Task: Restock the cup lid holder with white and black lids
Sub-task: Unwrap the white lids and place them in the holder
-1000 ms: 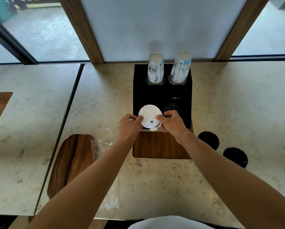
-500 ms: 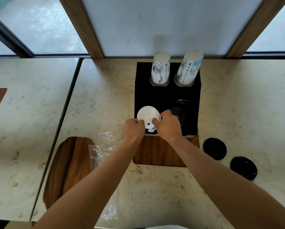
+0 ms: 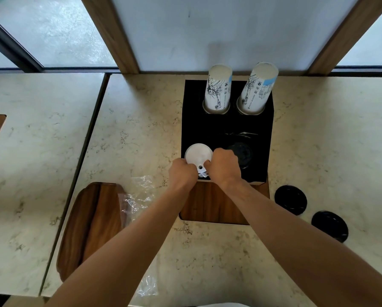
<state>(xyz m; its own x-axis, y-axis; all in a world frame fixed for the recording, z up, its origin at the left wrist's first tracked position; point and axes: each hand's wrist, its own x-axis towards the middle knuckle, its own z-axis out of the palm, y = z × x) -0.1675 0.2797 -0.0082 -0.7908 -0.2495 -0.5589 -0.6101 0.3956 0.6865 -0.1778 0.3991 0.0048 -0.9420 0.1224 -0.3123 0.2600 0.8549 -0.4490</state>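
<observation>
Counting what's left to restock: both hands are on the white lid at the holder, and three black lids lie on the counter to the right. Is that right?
Not quite. The head view shows two black lids on the counter, not three. Both the left hand and right hand are on the white lid at the holder.

A pale marble bench stands under windows with wooden frames; a white panel between them, soft daylight.

both hands on white lids
</observation>
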